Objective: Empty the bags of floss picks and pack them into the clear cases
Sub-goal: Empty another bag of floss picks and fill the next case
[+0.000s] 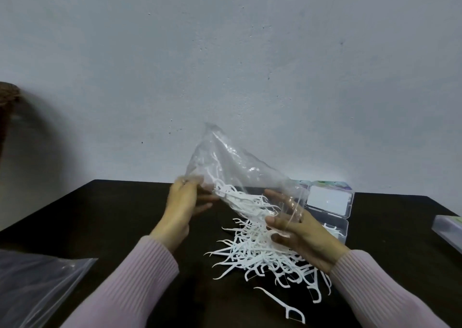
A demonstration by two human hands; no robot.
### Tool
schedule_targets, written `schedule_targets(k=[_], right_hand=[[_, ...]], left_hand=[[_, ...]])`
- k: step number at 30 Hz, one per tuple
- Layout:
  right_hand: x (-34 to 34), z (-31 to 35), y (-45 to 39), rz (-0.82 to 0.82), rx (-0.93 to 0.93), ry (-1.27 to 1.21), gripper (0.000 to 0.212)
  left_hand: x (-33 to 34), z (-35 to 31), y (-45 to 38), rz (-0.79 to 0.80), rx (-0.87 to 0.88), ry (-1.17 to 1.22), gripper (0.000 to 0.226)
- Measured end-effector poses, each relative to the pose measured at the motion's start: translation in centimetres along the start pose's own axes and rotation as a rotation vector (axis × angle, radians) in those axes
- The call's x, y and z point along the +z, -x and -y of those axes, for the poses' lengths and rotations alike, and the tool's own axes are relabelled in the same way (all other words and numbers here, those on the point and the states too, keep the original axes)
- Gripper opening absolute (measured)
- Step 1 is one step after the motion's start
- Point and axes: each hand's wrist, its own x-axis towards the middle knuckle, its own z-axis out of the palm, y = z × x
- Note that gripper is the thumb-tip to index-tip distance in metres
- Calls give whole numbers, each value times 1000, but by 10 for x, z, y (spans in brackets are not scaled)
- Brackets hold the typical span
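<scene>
Dark matte table (pixel 105 215); above it a crinkled clear bag (pixel 225 162), tipped mouth-down toward five o'clock. Left hand (pixel 181 209) pinches its side, right hand (pixel 297 230) grips the mouth. White floss picks (pixel 260 252) (thin, hooked) heap beneath.

We're seeing a thin clear plastic bag (pixel 232 167), glossy and crinkled; white matt plastic floss picks (pixel 257 255) under it; we're reading the table (pixel 120 215) as dark, matt, smooth; clear glossy hard-plastic case (pixel 332 202) behind; sleeves (pixel 140 277) looking like ribbed lilac knit; wall (pixel 225 52) painted matt, slightly pitted.
</scene>
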Motion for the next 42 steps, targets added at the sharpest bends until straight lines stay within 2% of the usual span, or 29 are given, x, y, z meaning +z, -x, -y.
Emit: schedule_targets(k=[2, 5, 8, 10, 13, 19, 25, 31, 35, 36, 42], right_hand=[[0, 0, 1, -7, 8, -29, 63], [1, 1, 2, -2, 11, -63, 58], [1, 0, 3, 4, 15, -121, 56], [2, -1, 1, -15, 18, -141, 55], [4, -2, 1, -30, 23, -117, 49], [7, -5, 2, 2, 70, -77, 51], [-2, -2, 2, -44, 64, -49, 50], [-8, -3, 2, -94, 8, 216, 29], [-14, -5, -3, -163, -82, 746, 25], [-12, -4, -2, -161, -98, 809, 25], [-8, -3, 0, -160, -171, 946, 27]], left_hand=[[2, 1, -1, 122, -193, 207, 36], [4, 0, 0, 238, -201, 449, 49], [8, 0, 4, 365, -123, 376, 51], [12, 3, 6, 396, -68, 309, 49], [13, 4, 7, 331, 13, 323, 49], [10, 0, 4, 272, 69, 416, 27], [-1, -5, -4, 201, 128, 444, 25], [-11, -7, -11, 99, 173, 483, 23], [-12, -5, -11, 50, 185, 439, 22], [-12, -5, -10, 36, 189, 434, 22], [-12, -5, -7, -41, 206, 431, 20]])
